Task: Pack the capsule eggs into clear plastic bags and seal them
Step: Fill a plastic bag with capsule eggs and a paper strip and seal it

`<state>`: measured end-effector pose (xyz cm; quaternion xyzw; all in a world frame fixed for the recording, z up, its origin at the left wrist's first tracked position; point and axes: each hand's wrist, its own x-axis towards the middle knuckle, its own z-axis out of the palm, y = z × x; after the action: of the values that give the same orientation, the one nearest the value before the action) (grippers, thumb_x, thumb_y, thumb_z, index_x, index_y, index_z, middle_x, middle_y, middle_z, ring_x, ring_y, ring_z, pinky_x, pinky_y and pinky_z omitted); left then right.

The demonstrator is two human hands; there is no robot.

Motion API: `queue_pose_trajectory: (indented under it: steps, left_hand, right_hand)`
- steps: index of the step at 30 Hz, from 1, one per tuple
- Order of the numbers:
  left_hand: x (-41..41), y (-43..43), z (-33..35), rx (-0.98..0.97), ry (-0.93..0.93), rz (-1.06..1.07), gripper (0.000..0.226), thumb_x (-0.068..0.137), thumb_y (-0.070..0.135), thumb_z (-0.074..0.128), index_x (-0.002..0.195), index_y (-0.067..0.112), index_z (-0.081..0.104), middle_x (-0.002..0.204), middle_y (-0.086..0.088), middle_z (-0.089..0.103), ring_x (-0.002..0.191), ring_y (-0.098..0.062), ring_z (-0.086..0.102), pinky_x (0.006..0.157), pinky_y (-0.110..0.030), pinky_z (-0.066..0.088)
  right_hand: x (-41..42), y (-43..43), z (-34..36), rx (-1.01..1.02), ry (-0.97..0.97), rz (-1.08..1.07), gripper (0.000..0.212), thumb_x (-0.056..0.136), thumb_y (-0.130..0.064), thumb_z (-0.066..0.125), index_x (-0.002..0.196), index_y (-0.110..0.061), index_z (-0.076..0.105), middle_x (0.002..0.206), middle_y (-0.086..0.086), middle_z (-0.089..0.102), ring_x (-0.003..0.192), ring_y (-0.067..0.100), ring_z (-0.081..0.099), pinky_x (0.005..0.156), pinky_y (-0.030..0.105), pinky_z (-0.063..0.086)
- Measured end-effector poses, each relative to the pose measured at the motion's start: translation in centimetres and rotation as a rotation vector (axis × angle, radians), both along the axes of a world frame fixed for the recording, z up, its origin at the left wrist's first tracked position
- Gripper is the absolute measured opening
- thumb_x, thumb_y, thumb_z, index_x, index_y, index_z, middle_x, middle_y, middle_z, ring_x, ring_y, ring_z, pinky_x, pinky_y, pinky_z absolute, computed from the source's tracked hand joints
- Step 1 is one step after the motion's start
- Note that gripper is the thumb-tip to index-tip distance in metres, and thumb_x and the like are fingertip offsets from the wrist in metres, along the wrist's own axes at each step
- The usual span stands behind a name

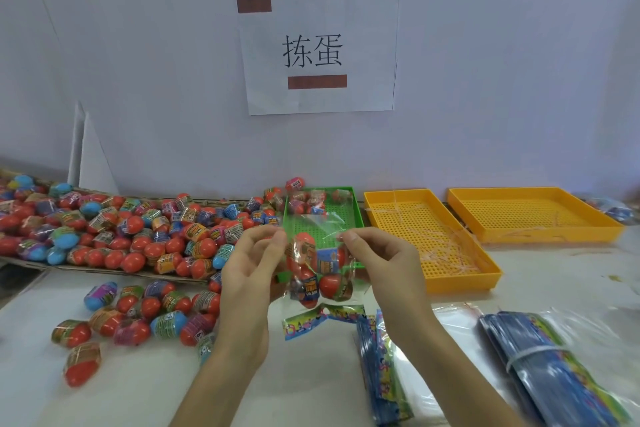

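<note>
- Lying heaped at far left, loose capsule eggs (pixel 114 236) cover the surface (pixel 311 374).
- Left hand (pixel 247 274) pinches clear bag (pixel 317 263) of eggs at its top corner.
- Right hand (pixel 384 263) pinches the opposite corner, above green tray (pixel 355 208).

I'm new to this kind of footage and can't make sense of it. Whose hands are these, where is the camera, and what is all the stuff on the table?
There is no machine here. A person wears the camera on their head, so you look down at their own two hands. The left hand and right hand each pinch the top edge of a clear plastic bag that hangs between them with several capsule eggs inside. To the left is a big pile of eggs on cardboard, with more loose eggs on the white table. Behind the bag is a green tray with a few eggs; to the right are two orange trays. Stacks of printed blue cards lie at the lower right. A paper sign hangs on the wall.
</note>
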<state>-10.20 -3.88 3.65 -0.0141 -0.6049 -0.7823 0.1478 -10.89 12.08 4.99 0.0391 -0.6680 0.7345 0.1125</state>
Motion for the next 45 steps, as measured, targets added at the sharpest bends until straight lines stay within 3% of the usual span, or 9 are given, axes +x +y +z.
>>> queue_pose_trajectory:
  steps: [3,11,15,22,28,32,36,40,45]
  left_hand:
    - [-0.19,-0.2,-0.4,-0.065,0.031,0.1,0.008,0.092,0.027,0.067,0.085,0.027,0.072,0.084,-0.001,0.073,0.075,-0.017,0.068,0.064,-0.031,0.057]
    - [-0.13,0.31,-0.6,-0.134,0.057,0.158,0.013,0.1,0.021,0.058,0.096,0.013,0.067,0.09,-0.014,0.068,0.085,-0.03,0.065,0.085,-0.053,0.055]
    - [0.07,0.36,-0.34,-0.094,0.038,0.033,0.028,0.082,0.041,0.065,0.096,0.017,0.071,0.09,-0.006,0.073,0.084,-0.019,0.068,0.079,-0.039,0.059]
    - [-0.22,-0.08,-0.59,-0.126,0.113,0.129,0.012,0.092,0.021,0.066,0.085,0.027,0.073,0.08,0.0,0.071,0.073,-0.013,0.065,0.063,-0.021,0.056]
    - [0.19,0.2,-0.35,-0.244,0.218,0.166,0.007,0.091,0.037,0.061,0.088,0.033,0.065,0.084,-0.004,0.066,0.08,-0.028,0.063,0.072,-0.043,0.055]
    - [0.47,0.31,-0.17,-0.281,0.258,0.143,0.01,0.097,0.034,0.055,0.089,0.031,0.06,0.077,-0.015,0.059,0.07,-0.039,0.055,0.059,-0.052,0.049]
    - [0.29,0.23,-0.02,-0.205,0.224,0.069,0.01,0.094,0.033,0.057,0.088,0.027,0.062,0.074,-0.019,0.057,0.063,-0.023,0.055,0.057,-0.037,0.051]
    - [0.23,0.19,-0.3,-0.227,0.26,0.071,0.007,0.093,0.032,0.061,0.088,0.028,0.064,0.067,-0.005,0.058,0.061,-0.015,0.055,0.055,-0.025,0.05]
    - [-0.25,-0.05,-0.48,-0.148,0.075,-0.032,0.026,0.09,0.046,0.065,0.107,0.027,0.065,0.096,0.001,0.072,0.09,-0.021,0.07,0.076,-0.036,0.059]
  right_hand:
    - [0.09,-0.07,0.07,0.008,0.008,-0.002,0.019,0.094,-0.022,0.069,0.082,-0.033,0.079,0.076,-0.004,0.075,0.075,0.008,0.071,0.068,0.023,0.059]
    - [-0.08,-0.22,-0.03,0.017,0.007,-0.033,0.023,0.097,-0.019,0.064,0.082,-0.031,0.078,0.074,-0.004,0.074,0.073,0.006,0.071,0.07,0.022,0.055]
    - [-0.09,-0.13,-0.05,0.006,-0.018,-0.035,0.024,0.097,-0.023,0.064,0.08,-0.031,0.078,0.075,-0.006,0.073,0.076,0.006,0.07,0.064,0.019,0.055]
    - [-0.19,-0.24,-0.08,0.03,-0.076,0.021,0.009,0.092,-0.024,0.071,0.093,-0.025,0.079,0.083,-0.005,0.076,0.083,0.007,0.072,0.066,0.017,0.056]
    - [-0.22,0.17,-0.12,0.003,-0.009,-0.026,0.012,0.094,-0.021,0.069,0.086,-0.025,0.077,0.076,-0.005,0.074,0.077,0.008,0.071,0.069,0.025,0.055]
    - [-0.21,0.2,-0.16,0.003,0.007,0.02,0.014,0.096,-0.018,0.066,0.088,-0.023,0.077,0.076,-0.005,0.073,0.074,0.008,0.07,0.067,0.022,0.055]
    - [-0.28,0.32,-0.14,-0.039,0.009,0.02,0.015,0.095,-0.018,0.067,0.088,-0.025,0.078,0.081,-0.002,0.074,0.08,0.013,0.072,0.071,0.029,0.06]
    - [-0.33,0.33,-0.31,0.028,0.081,-0.037,0.016,0.096,-0.016,0.065,0.088,-0.024,0.076,0.074,-0.008,0.07,0.068,0.001,0.065,0.062,0.016,0.052]
    - [-0.34,0.53,-0.11,-0.011,0.049,0.036,0.024,0.099,-0.013,0.061,0.082,-0.025,0.073,0.073,-0.007,0.065,0.073,0.009,0.063,0.065,0.025,0.054]
